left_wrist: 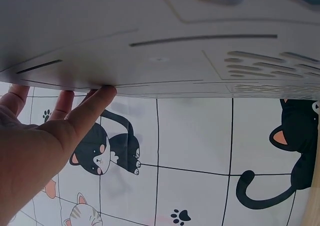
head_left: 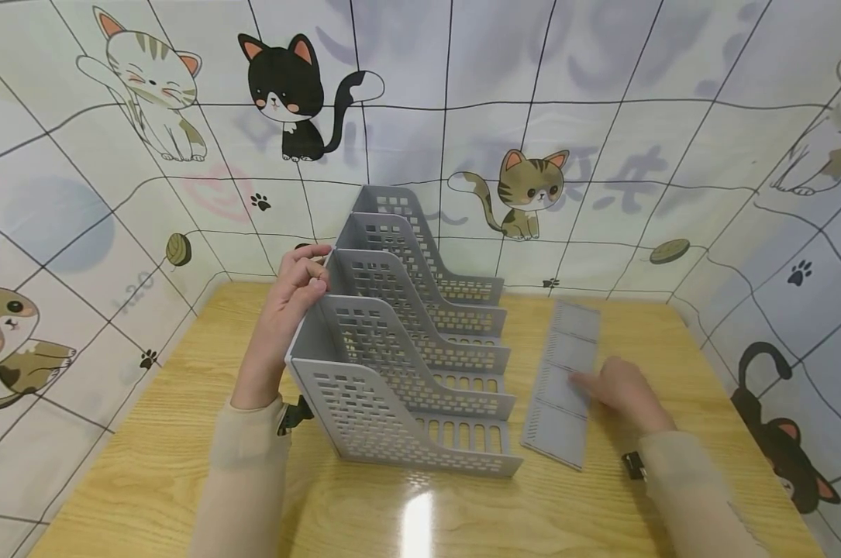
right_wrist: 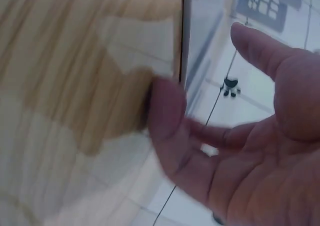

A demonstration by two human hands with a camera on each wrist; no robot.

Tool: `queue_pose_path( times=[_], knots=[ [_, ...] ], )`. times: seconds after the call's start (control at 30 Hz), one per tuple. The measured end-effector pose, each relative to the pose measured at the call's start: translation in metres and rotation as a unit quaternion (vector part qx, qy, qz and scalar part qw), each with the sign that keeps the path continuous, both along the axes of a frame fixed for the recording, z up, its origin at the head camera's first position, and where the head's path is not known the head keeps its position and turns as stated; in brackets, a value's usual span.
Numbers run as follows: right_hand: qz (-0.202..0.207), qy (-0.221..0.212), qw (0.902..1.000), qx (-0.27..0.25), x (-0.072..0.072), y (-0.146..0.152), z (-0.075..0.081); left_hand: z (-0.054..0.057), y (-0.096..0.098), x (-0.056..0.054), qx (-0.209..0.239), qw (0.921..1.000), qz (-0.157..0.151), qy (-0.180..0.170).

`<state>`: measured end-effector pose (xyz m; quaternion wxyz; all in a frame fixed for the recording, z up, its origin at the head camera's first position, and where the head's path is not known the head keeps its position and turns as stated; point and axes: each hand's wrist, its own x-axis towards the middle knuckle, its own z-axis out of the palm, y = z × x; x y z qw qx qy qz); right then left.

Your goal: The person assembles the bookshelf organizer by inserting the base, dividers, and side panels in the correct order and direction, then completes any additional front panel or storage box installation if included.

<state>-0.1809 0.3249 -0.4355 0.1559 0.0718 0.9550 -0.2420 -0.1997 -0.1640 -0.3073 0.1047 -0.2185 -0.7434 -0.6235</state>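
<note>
A grey desktop file organizer (head_left: 406, 387) with several upright slotted dividers stands on the wooden table, its tall back toward the left. My left hand (head_left: 298, 291) holds the upper edge of that back; in the left wrist view its fingertips (left_wrist: 106, 92) meet the edge of the large grey panel (left_wrist: 165, 61). To the organizer's right lies a long flat grey panel (head_left: 565, 387) with lines across it. My right hand (head_left: 622, 387) is at its right side, index finger extended onto it. In the right wrist view the thumb (right_wrist: 260, 46) stands apart from the bent fingers.
The wooden table (head_left: 162, 473) runs up to a cat-patterned, grid-lined covering (head_left: 406, 139) at the back and both sides. A small black device (head_left: 632, 465) sits at the right wrist, another (head_left: 296, 415) at the left. Light reflects off the table's near part.
</note>
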Motion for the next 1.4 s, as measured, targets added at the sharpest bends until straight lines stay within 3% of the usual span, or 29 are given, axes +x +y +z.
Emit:
queue_pose_path(
  times=[0.17, 0.27, 0.4, 0.7, 0.87, 1.1, 1.27, 1.4],
  knots=[
    [0.004, 0.006, 0.9995, 0.032, -0.01, -0.017, -0.006, 0.0, -0.003, -0.001, -0.006, 0.9996, 0.0, 0.026],
    [0.006, -0.018, 0.9989, 0.044, -0.016, -0.021, -0.005, 0.0, -0.005, -0.001, -0.014, 0.9986, 0.0, 0.051],
    [-0.01, -0.052, 0.9985, 0.012, -0.021, -0.019, -0.004, 0.001, -0.007, 0.0, -0.022, 0.9978, -0.009, 0.063],
    [-0.002, -0.059, 0.9937, -0.096, -0.018, -0.005, -0.008, 0.0, -0.006, 0.004, -0.036, 0.9976, -0.016, 0.057],
    [-0.016, -0.073, 0.9916, -0.105, -0.014, -0.001, -0.007, 0.001, -0.004, -0.013, -0.063, 0.9971, -0.007, 0.043],
    [-0.01, -0.044, 0.992, -0.118, -0.01, 0.002, -0.005, 0.002, 0.003, -0.045, -0.056, 0.9973, -0.047, 0.007],
    [0.0, 0.012, 0.9797, -0.2, -0.005, -0.002, 0.002, 0.0, 0.005, -0.051, -0.052, 0.9973, -0.046, 0.024],
    [-0.001, 0.034, 0.9747, -0.221, -0.001, -0.007, 0.01, -0.001, 0.008, -0.054, -0.054, 0.9967, -0.051, 0.034]
  ],
)
